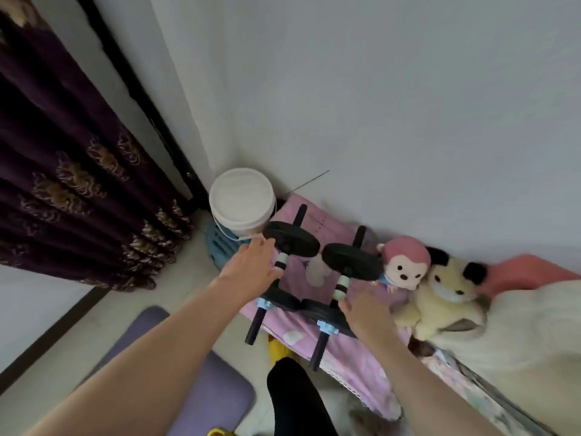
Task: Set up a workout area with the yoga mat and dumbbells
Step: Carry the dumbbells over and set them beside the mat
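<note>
White plastic first: a lidded bucket (pixel 242 199) stands in the far corner on a blue basket (pixel 220 245), just left of the far plate of the left dumbbell (pixel 290 239). On the other side we see a pink monkey toy (pixel 405 265) against the far plate of the right dumbbell (pixel 350 261). A cream toy (pixel 440 300) leans beside it, and a pink pillow (pixel 528 269) and a white blanket (pixel 518 328) lie further right. Bucket and toys hem the pair in.

Our left hand (pixel 248 269) reaches in with fingers fairly straight and thumb spread. Its fingertips touch the banded handle of the left dumbbell, and the hand is not closed round it. Our right hand (pixel 366 313) touches the near end of the right dumbbell's handle, just above the near plate. We see only its back and cannot tell whether the fingers curl round the bar.

Both dumbbells lie side by side on the near-left corner of the bed (pixel 320 221), on its pink sheet, with their near bar ends jutting past the edge. The purple yoga mat (pixel 223 391) lies flat on the pale floor (pixel 176 278), near and left of the bed. A black-clad leg (pixel 295 401) and a yellow slipper (pixel 278 349) show between mat and bed. A dark purple curtain (pixel 63 171) hangs far left, and a plain white wall (pixel 377 89) runs behind.
</note>
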